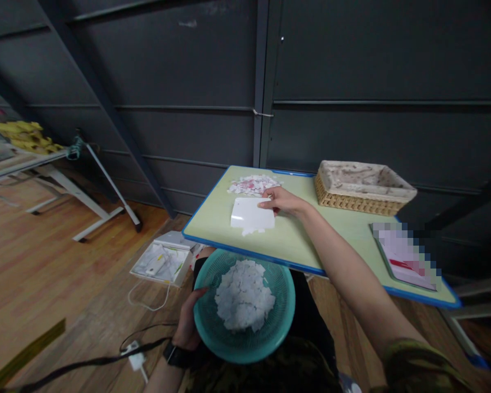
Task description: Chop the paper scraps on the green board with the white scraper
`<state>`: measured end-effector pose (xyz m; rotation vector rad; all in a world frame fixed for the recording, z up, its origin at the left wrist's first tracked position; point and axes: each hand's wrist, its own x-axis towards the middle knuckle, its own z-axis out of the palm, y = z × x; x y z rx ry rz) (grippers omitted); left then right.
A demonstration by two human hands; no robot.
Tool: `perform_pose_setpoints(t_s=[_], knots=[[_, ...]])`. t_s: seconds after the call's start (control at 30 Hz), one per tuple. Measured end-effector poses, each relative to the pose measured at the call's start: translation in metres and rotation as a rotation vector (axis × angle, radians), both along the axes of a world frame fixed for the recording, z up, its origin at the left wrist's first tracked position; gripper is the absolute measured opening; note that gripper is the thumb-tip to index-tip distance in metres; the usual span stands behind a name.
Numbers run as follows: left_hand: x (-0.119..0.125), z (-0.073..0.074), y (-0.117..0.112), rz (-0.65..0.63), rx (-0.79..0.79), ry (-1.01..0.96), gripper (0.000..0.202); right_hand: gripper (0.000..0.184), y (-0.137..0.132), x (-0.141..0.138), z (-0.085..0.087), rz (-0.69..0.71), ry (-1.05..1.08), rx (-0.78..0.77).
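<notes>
My right hand [281,201] grips the right edge of a white card [249,214], held low over the yellow-green tabletop [294,240]. Small white paper scraps [253,232] show at the card's near edge. Just behind it lies a pile of white and pink paper scraps [251,184]. My left hand [190,319] holds the left rim of a teal plastic colander [285,327], which rests at my lap under the table's front edge. A heap of white paper scraps [245,295] fills the middle of the colander.
A woven basket [360,203] with a cloth liner stands at the table's back right. A flat tablet-like item [405,262], partly blurred, lies at the right. On the floor to the left are an open white box [161,265] and a power strip [136,357] with cords. Dark wall panels [188,65] stand behind.
</notes>
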<state>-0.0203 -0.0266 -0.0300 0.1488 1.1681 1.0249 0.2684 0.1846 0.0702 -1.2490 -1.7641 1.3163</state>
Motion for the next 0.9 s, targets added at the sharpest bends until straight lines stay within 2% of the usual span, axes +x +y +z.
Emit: perform_pose_setpoints(t_s=[0.17, 0.23, 0.37, 0.5, 0.7, 0.9], knots=[[0.005, 0.019, 0.0, 0.025, 0.059, -0.056, 0.05, 0.036, -0.002, 0.0, 0.004, -0.003, 0.052, 0.009], [0.007, 0.021, -0.001, 0.023, 0.064, -0.056, 0.054, 0.033, -0.002, 0.001, 0.005, -0.021, 0.032, 0.023], [0.005, 0.019, -0.001, 0.021, 0.008, 0.001, 0.044, 0.029, 0.0, 0.001, 0.001, -0.111, -0.012, 0.037], [0.006, 0.022, -0.001, 0.002, 0.033, -0.021, 0.046, 0.03, 0.0, 0.003, 0.001, -0.173, 0.076, 0.023], [0.007, 0.029, 0.0, -0.024, 0.068, -0.049, 0.044, 0.036, -0.001, 0.005, 0.001, -0.042, 0.073, -0.076], [0.003, 0.018, -0.001, -0.011, 0.029, -0.022, 0.033, 0.038, -0.003, -0.001, 0.001, 0.061, 0.014, -0.074]])
